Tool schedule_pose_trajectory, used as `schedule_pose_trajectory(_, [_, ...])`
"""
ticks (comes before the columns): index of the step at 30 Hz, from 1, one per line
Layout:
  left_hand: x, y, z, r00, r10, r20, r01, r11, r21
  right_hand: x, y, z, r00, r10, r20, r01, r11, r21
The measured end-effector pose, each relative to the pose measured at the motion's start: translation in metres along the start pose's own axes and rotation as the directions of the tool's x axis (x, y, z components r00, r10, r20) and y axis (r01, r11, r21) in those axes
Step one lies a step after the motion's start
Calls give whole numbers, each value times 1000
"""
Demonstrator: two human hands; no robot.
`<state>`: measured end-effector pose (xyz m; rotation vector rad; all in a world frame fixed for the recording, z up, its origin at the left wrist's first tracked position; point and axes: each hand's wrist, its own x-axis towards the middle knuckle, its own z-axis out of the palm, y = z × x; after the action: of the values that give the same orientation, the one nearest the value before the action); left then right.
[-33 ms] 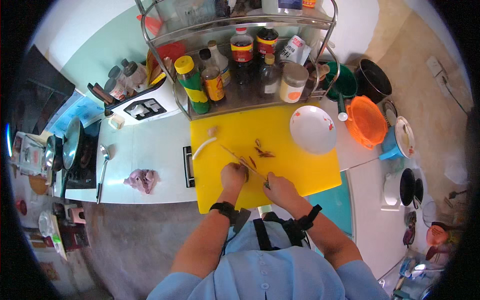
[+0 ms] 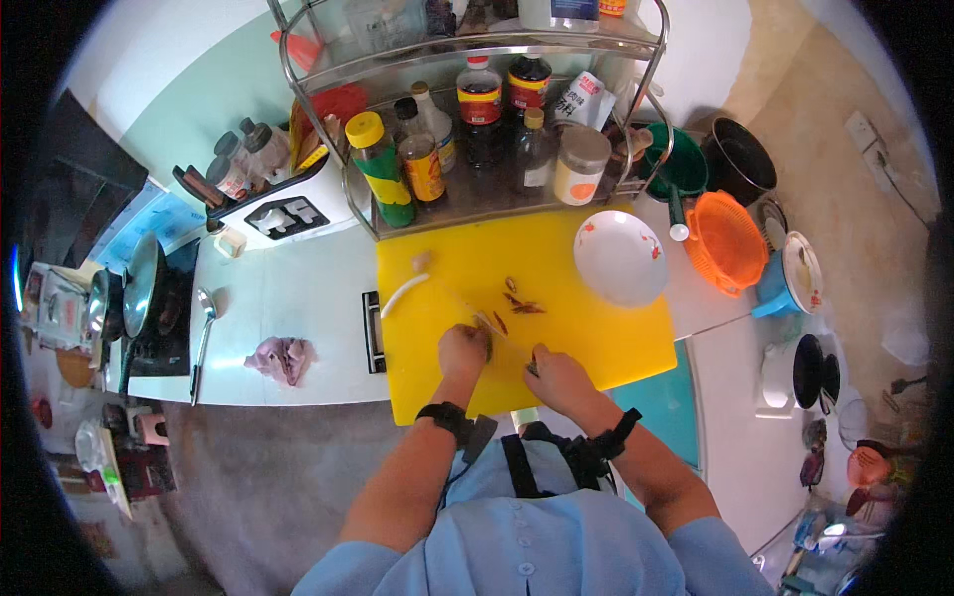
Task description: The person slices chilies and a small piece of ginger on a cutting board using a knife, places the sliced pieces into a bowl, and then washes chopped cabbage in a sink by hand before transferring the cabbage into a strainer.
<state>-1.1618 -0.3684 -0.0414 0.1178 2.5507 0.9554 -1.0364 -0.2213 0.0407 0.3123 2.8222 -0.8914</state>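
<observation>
On the yellow cutting board (image 2: 626, 343), my left hand (image 2: 464, 352) is closed with its fingertips down, pressing a small brownish piece (image 2: 484, 320) that shows only in part. Just to its right, my right hand (image 2: 558, 380) is wrapped round the handle of a knife (image 2: 534, 368). The blade is barely visible, pointing up and left towards the left hand. Beyond the hands lie several dark reddish-brown slices (image 2: 524, 305). Farther left are a white stalk piece (image 2: 403, 294) and a small pale lump (image 2: 421, 261). A white bowl (image 2: 621, 258) stands at the board's far right.
Behind the board, a metal rack (image 2: 477, 217) holds bottles and jars. An orange basket (image 2: 726, 243) and a green pot (image 2: 679, 164) stand at the right. At the left are a cloth-like pinkish lump (image 2: 281, 360), a ladle (image 2: 206, 333) and a wok (image 2: 146, 283) on the stove.
The knife blade, a thin line between my hands before, is now hardly visible. Both hands keep nearly the same place.
</observation>
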Motion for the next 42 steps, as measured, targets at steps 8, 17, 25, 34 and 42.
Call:
schedule_pose_trajectory(8, [-9, 10, -4, 995, 43, -88, -42, 999, 15, -40, -1, -16, 990, 117, 84, -113, 993, -45])
schedule_pose_trajectory(17, [-7, 9, -1, 990, 43, -131, -37, 998, 51, -11, -3, 19, 995, 99, -1, -99, 995, -8])
schedule_pose_trajectory(25, [-9, 14, -4, 996, -21, -81, 24, 999, 41, -17, 7, -5, 991, 133, -29, -133, 991, 19])
schedule_pose_trajectory(34, [-8, 4, 5, 949, 233, -214, -214, 971, 109, -53, 3, -10, 990, 86, 110, -75, 992, -99])
schedule_pose_trajectory(42, [0, 13, 1, 981, 97, -170, -61, 977, 204, -34, -11, 11, 982, 163, 92, -160, 986, -37])
